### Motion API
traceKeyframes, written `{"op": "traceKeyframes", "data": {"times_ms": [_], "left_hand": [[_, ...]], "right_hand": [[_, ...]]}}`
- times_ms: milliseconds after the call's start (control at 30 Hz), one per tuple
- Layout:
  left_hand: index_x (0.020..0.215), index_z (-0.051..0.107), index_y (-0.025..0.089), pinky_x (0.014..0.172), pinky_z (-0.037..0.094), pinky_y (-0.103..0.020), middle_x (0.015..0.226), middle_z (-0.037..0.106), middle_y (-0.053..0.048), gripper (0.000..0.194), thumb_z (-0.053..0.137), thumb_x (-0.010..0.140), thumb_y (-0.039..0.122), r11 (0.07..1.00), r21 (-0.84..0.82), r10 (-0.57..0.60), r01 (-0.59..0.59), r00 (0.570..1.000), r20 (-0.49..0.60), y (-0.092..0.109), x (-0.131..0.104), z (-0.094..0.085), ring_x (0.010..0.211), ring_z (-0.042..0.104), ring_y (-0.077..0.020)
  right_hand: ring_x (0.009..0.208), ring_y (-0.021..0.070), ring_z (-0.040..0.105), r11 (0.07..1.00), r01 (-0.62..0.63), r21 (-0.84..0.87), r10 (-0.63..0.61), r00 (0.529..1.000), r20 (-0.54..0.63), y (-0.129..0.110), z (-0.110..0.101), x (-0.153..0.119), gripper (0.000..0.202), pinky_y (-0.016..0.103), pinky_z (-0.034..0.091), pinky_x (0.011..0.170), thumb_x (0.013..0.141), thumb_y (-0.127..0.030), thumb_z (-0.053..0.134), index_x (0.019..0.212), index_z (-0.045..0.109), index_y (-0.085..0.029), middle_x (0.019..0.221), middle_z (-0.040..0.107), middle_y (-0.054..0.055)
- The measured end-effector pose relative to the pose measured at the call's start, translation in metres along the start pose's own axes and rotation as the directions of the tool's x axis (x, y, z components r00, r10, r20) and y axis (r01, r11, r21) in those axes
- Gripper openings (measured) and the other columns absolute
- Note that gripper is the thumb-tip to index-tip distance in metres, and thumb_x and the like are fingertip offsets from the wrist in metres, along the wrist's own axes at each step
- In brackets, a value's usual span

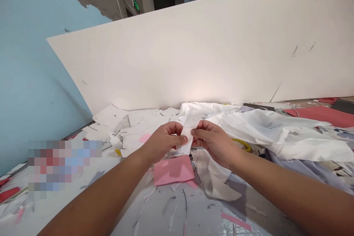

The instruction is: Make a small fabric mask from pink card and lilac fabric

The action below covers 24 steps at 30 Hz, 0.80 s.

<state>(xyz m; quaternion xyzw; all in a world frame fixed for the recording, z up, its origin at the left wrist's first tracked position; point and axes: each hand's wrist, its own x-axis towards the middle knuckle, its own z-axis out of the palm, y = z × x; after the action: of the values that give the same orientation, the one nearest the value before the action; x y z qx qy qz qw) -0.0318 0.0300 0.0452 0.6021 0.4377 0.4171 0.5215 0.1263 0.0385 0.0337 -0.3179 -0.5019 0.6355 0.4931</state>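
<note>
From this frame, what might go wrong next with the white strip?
Pinched between left hand and right hand, the white strip might crease or tear if tugged. If dropped, it could be lost among similar white scraps. The right hand may also snag the white cloth beside it.

Wall [30, 81]: flat light blue. Long panel [193, 51]: plain off-white, marked by a few thin dark scuffs. Held strip [187, 143] was white, as was the rumpled cloth [265, 127]. Card [174, 171] read solid pink — loose sliver [236, 221] likewise. Curved piece [246, 145] looked yellow; fabric [326, 116] was plain red. Sign [136, 4] glowed green — tabletop [163, 215] pale grey, streaked.
</note>
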Motion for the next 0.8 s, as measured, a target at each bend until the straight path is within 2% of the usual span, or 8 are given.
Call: {"op": "traceKeyframes", "data": {"times_ms": [67, 200, 267, 400, 567, 700, 800], "left_hand": [[0.068, 0.049, 0.018, 0.043, 0.03, -0.018, 0.058, 0.04, 0.007, 0.019, 0.065, 0.059, 0.021, 1.0, -0.01, -0.014, 0.013, 1.0, -0.025, -0.0001, -0.0001, -0.0004, 0.047, 0.037, -0.0042], [0.067, 0.05, 0.018, 0.042, 0.029, -0.018, 0.056, 0.041, 0.006, 0.015, 0.063, 0.061, 0.022, 0.996, 0.055, -0.078, 0.076, 0.996, 0.04, -0.0003, -0.0008, -0.0004, 0.046, 0.037, -0.0047], [0.068, 0.051, 0.018, 0.042, 0.029, -0.018, 0.059, 0.042, 0.006, 0.015, 0.063, 0.061, 0.023, 0.994, 0.075, -0.082, 0.079, 0.996, 0.037, -0.0001, -0.001, 0.0, 0.047, 0.038, -0.0047], [0.07, 0.051, 0.02, 0.042, 0.03, -0.018, 0.062, 0.042, 0.007, 0.019, 0.065, 0.059, 0.024, 0.996, 0.061, -0.06, 0.062, 0.998, -0.029, 0.0021, -0.0004, 0.0001, 0.045, 0.036, -0.0033], [0.068, 0.05, 0.018, 0.047, 0.034, -0.019, 0.062, 0.044, 0.004, 0.018, 0.065, 0.06, 0.025, 0.994, 0.111, 0.027, -0.023, 0.999, -0.04, 0.0051, -0.0004, -0.0015, 0.055, 0.044, -0.0077], [0.07, 0.051, 0.018, 0.049, 0.036, -0.021, 0.061, 0.045, 0.004, 0.021, 0.067, 0.058, 0.026, 0.993, 0.116, 0.031, -0.026, 0.999, -0.035, 0.0037, 0.0, -0.0047, 0.054, 0.045, -0.0079], [0.078, 0.054, 0.02, 0.047, 0.034, -0.02, 0.064, 0.046, 0.004, 0.025, 0.067, 0.058, 0.029, 0.992, 0.126, -0.003, 0.008, 0.999, -0.036, 0.0034, 0.0004, -0.009, 0.051, 0.044, -0.0069]], "right_hand": [[0.06, 0.0115, 0.053, 1.0, 0.005, 0.004, -0.005, 1.0, 0.007, -0.0002, -0.0007, -0.0004, 0.008, 0.028, 0.044, 0.061, 0.063, -0.018, 0.061, 0.068, 0.054, -0.018, 0.064, 0.057, -0.002], [0.061, 0.0106, 0.053, 1.0, -0.018, 0.024, 0.017, 0.998, 0.055, -0.0015, -0.0018, -0.0016, 0.007, 0.027, 0.044, 0.059, 0.066, -0.021, 0.061, 0.069, 0.055, -0.019, 0.064, 0.054, -0.004], [0.059, 0.0097, 0.051, 0.999, -0.029, 0.042, 0.027, 0.998, 0.048, -0.0015, -0.0026, -0.0011, 0.009, 0.026, 0.044, 0.058, 0.067, -0.023, 0.062, 0.067, 0.054, -0.018, 0.062, 0.053, -0.004], [0.059, 0.01, 0.052, 0.999, -0.004, 0.048, 0.004, 1.0, 0.011, 0.0009, -0.0048, 0.0019, 0.012, 0.028, 0.046, 0.061, 0.066, -0.024, 0.064, 0.067, 0.053, -0.018, 0.063, 0.054, -0.003], [0.054, 0.0086, 0.052, 0.998, 0.059, 0.032, -0.057, 0.996, -0.063, 0.005, -0.0066, 0.0054, 0.022, 0.029, 0.048, 0.062, 0.061, -0.026, 0.069, 0.057, 0.049, -0.018, 0.056, 0.052, -0.006], [0.061, 0.0111, 0.056, 0.992, 0.114, 0.063, -0.115, 0.993, 0.01, 0.0054, -0.0059, 0.0057, 0.016, 0.032, 0.049, 0.067, 0.063, -0.026, 0.067, 0.067, 0.055, -0.018, 0.063, 0.057, -0.004], [0.065, 0.0124, 0.057, 0.987, 0.144, 0.069, -0.147, 0.988, 0.047, 0.0053, -0.0058, 0.0051, 0.013, 0.032, 0.049, 0.066, 0.066, -0.026, 0.065, 0.073, 0.056, -0.018, 0.069, 0.059, -0.002]]}}
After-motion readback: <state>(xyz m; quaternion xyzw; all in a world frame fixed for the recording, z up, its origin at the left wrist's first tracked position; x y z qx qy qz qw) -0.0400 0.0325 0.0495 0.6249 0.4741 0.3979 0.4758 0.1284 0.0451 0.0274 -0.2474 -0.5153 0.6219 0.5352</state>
